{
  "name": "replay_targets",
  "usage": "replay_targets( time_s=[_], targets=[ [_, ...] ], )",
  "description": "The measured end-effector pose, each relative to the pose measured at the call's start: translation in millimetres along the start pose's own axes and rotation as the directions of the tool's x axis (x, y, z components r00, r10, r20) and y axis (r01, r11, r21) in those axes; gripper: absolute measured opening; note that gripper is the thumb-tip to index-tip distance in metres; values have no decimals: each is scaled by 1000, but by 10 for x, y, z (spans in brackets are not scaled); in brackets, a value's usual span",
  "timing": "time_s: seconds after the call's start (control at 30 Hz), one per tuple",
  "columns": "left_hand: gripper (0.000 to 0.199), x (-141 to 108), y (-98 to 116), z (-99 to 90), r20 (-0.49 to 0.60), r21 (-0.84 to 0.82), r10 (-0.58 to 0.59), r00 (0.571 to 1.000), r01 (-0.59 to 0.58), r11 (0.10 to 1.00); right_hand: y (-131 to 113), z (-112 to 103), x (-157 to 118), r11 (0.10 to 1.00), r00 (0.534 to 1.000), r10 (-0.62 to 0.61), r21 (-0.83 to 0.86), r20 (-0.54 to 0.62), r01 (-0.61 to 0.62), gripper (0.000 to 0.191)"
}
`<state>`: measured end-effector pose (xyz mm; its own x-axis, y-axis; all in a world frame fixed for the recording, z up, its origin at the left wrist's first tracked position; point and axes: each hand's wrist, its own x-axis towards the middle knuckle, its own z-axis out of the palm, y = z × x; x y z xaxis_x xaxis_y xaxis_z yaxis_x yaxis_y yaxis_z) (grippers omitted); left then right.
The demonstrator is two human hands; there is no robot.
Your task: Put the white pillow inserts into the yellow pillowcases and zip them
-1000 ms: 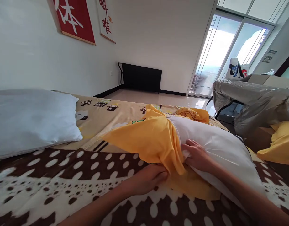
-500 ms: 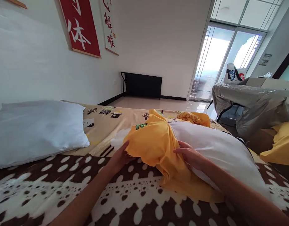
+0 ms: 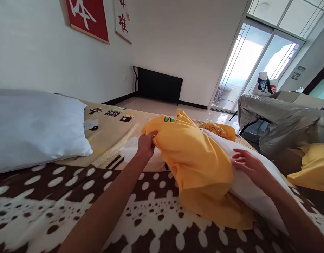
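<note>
A yellow pillowcase (image 3: 193,151) with a green print partly covers a white pillow (image 3: 245,191) lying on the bed. My left hand (image 3: 146,144) is closed on the pillowcase's left end, thumb on top, and holds it raised off the blanket. Over the white pillow is my right hand (image 3: 253,170), fingers apart, its fingertips at the edge of the yellow cloth. I cannot tell whether they touch it. Behind the pillow lies a bunched yellow cloth (image 3: 214,129).
A second white pillow (image 3: 40,126) lies on the left of the patterned blanket (image 3: 98,207). At right are another yellow cloth item (image 3: 313,167) and a plastic-covered piece of furniture (image 3: 280,116). A black panel (image 3: 159,84) stands by the far wall.
My left hand has lifted the pillowcase end up and away. The yellow cloth has spread rightward over the white pillow. My right hand has loosened and moved right. The view has tilted.
</note>
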<state>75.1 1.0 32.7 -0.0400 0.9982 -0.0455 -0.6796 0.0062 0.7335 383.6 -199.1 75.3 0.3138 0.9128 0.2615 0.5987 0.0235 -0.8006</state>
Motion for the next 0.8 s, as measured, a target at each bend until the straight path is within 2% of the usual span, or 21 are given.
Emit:
replay_targets(
  time_s=[0.03,0.07,0.13,0.2,0.27,0.33,0.4,0.47,0.57,0.73,0.8],
  targets=[
    [22,-1,-7,-46,20,-30,-17,1000,18,999,-154,123,-13,980,982,-137,-162,-133,114,48],
    [22,-1,-20,-103,39,-56,-39,998,41,998,-334,283,-29,933,940,-278,-289,-196,215,46],
    [30,5,-73,-231,55,-94,-69,996,74,993,-729,680,-51,867,907,-416,-333,-74,370,33],
    [29,9,-149,-348,89,-78,-114,989,121,990,-1079,1113,-41,831,890,-449,-327,83,450,25],
    [25,12,-220,-442,156,-11,-189,970,193,981,-1285,1516,-2,814,881,-436,-336,185,474,21],
    [23,24,-246,-517,210,70,-271,939,262,962,-1306,1848,48,819,894,-395,-361,211,447,21],
    [20,51,-214,-572,210,115,-306,929,288,951,-1186,2085,86,803,900,-383,-406,210,437,19],
    [15,84,-147,-593,205,168,-320,925,289,943,-1024,2221,103,770,883,-414,-432,222,470,16],
    [13,95,-75,-538,180,197,-283,942,247,949,-874,2274,104,750,853,-473,-407,220,521,15],
    [22,-106,-108,-312,104,123,-68,992,55,991,-924,2220,88,741,823,-563,-391,81,546,33],
    [28,-237,-114,-251,120,124,32,992,-47,991,-967,2189,62,734,802,-597,-398,7,550,30]
  ],
)
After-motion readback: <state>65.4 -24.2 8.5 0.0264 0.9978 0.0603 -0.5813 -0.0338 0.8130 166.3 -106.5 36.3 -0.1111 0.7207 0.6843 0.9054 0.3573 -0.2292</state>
